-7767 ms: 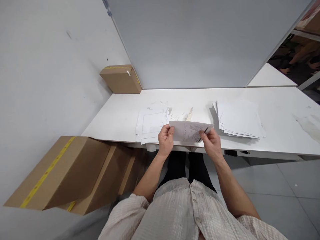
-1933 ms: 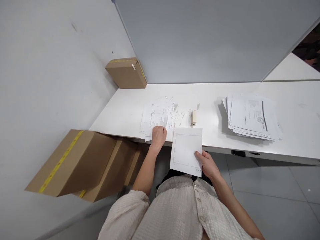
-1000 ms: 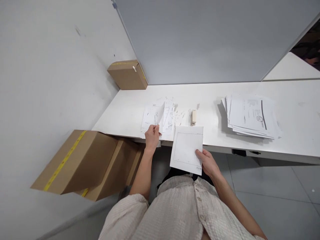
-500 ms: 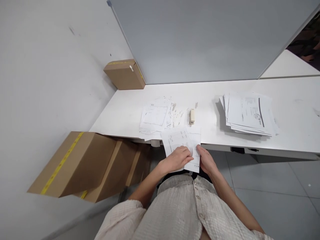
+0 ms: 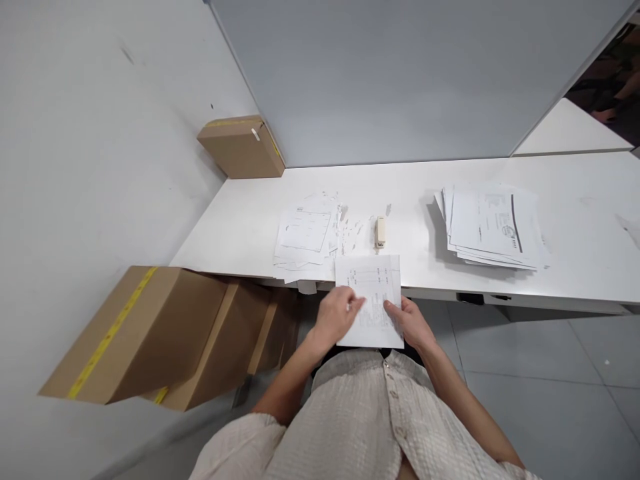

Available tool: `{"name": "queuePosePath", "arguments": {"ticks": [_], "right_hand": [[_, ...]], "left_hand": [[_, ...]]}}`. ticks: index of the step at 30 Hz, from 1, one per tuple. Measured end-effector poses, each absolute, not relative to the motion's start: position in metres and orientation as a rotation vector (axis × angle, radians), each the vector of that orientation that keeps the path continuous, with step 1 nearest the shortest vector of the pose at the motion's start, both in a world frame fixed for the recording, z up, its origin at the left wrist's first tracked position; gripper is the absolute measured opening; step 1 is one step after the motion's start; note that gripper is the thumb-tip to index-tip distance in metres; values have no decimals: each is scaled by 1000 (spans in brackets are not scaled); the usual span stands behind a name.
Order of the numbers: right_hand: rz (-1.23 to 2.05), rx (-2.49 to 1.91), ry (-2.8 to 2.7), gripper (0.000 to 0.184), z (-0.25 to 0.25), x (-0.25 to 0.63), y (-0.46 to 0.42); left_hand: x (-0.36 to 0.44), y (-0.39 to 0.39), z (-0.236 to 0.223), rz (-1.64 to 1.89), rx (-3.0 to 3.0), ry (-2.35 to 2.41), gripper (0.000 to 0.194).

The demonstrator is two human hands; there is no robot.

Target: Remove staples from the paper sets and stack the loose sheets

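As the right hand point(image 5: 414, 323) grips a thin sheaf of printed sheets point(image 5: 373, 283) by its right side, thumb on top, the left hand point(image 5: 334, 317) curls over the opposite side, though whether its fingers pinch the paper cannot be told. Handling it well would seem to call for a firm right thumb, a light left touch and squared edges, lest the top sheet slide. White, flat and covered in small dark print, the sheaf is held between a pale shirt point(image 5: 345, 413) and a white table point(image 5: 575, 260), where a cream block point(image 5: 381, 230) stands between two paper piles point(image 5: 306, 231).
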State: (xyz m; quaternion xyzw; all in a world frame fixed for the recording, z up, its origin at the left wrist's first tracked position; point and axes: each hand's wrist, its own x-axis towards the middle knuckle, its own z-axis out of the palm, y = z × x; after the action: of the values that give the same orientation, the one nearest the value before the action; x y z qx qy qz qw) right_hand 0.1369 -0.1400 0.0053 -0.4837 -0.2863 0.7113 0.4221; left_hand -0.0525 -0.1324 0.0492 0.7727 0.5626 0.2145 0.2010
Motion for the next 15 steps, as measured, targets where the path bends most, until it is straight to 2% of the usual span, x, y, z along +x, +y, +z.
{"name": "queuePosePath", "arguments": {"ticks": [3,8,15], "right_hand": [[1758,-1215,-707,40,8,143,-142],[1634,-1216,-862,38,25,147,-136],[1215,-1099,-1147,29,74,156,-95]], "left_hand": [[-74,-127,43,584,1825,1873,36],[-72,-118,49,898,1503,1401,38],[-41,-90,86,1418,1573,1297,32]]}}
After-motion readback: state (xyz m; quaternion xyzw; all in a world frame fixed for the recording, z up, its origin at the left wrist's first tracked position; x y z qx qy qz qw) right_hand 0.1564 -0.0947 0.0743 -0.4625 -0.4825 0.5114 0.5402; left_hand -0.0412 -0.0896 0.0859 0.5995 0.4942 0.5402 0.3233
